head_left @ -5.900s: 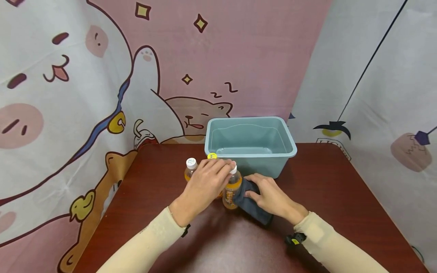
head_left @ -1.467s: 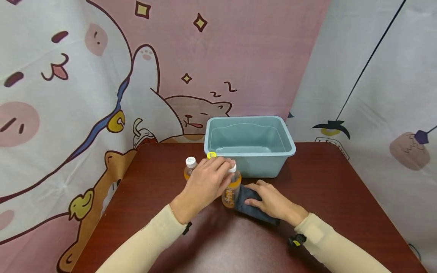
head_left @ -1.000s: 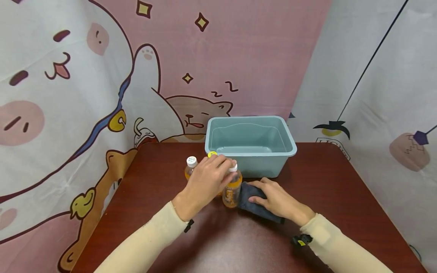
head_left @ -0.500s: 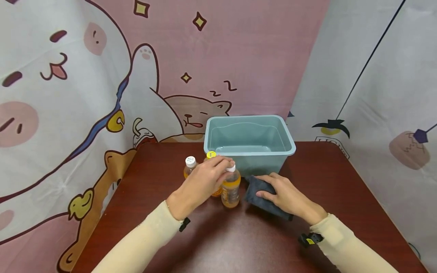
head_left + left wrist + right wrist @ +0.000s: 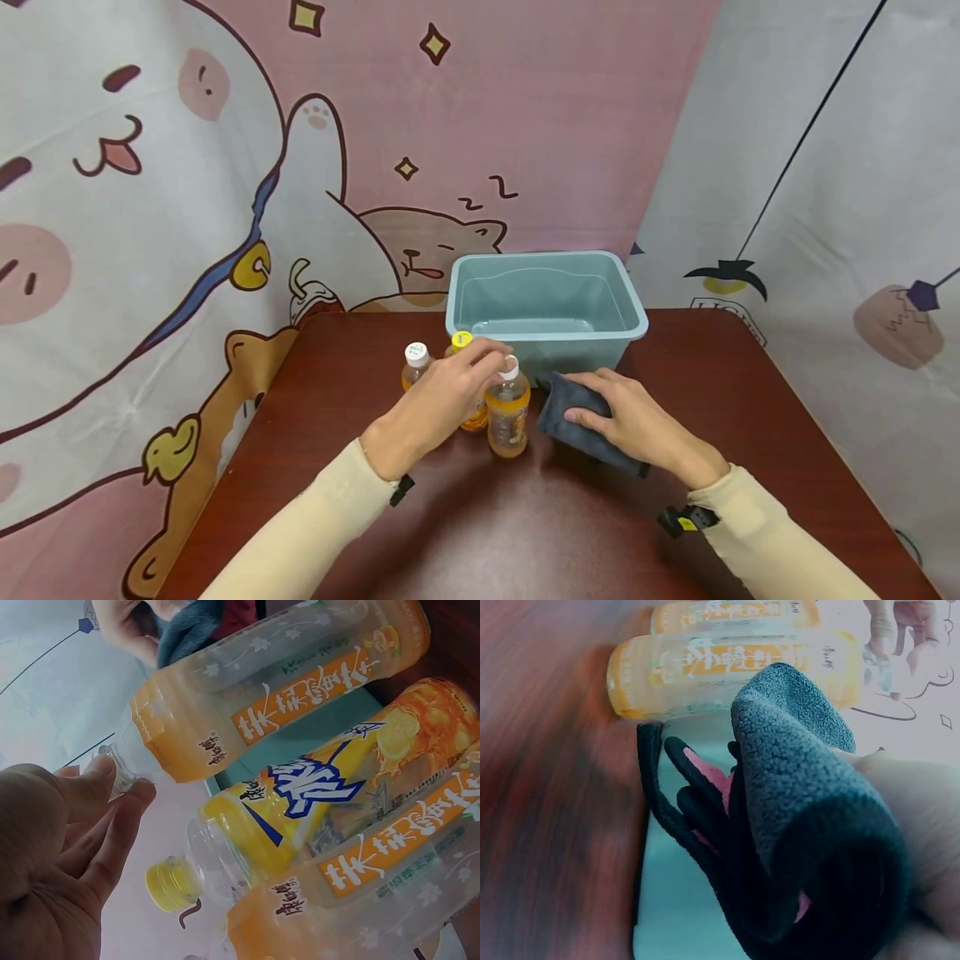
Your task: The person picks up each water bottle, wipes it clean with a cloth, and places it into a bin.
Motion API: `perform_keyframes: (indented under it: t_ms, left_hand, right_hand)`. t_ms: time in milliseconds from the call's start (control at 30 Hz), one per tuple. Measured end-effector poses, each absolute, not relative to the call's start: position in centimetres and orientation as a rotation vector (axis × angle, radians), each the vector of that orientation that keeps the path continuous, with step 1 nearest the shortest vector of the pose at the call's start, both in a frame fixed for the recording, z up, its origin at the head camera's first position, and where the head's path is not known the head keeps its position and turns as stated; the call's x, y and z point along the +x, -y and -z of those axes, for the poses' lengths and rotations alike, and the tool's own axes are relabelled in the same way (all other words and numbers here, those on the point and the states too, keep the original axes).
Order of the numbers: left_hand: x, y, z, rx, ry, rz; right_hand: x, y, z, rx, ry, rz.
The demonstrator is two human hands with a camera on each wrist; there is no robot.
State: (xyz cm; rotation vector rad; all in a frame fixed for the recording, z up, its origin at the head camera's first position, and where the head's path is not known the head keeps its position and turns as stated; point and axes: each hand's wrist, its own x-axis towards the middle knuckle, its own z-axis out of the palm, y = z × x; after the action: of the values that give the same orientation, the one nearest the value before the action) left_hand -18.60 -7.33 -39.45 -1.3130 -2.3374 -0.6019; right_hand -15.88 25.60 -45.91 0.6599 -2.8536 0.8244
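My left hand (image 5: 442,396) pinches the white cap of a clear drink bottle (image 5: 508,425) with an orange-banded label. This bottle stands upright on the table. In the left wrist view, thumb and fingers close round the top of the same bottle (image 5: 277,690). Just behind it stand a yellow-capped bottle (image 5: 315,795) and another white-capped bottle (image 5: 416,367), both partly hidden by the hand. My right hand (image 5: 637,421) grips a folded dark grey cloth (image 5: 577,421), a little to the right of the held bottle and apart from it. In the right wrist view the cloth (image 5: 810,772) shows bunched folds with a pink inner patch.
A light blue-green plastic bin (image 5: 546,337) stands open behind the bottles and the cloth. The brown table (image 5: 720,392) ends at a printed cloth backdrop (image 5: 570,125) at the back and sides.
The cloth was against the bottle; my right hand has drawn it off to the right, opening a gap. The held bottle's label now faces a different way. My left hand stays at the cap.
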Motion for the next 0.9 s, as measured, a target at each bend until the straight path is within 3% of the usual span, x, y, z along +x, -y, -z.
perform_keyframes:
  t_ms: [900]
  left_hand:
    - [-17.9, 6.9, 39.9, -1.193, 2.312, 0.5]
  right_hand:
    - [-17.4, -21.9, 42.9, 0.763, 2.68, -1.043]
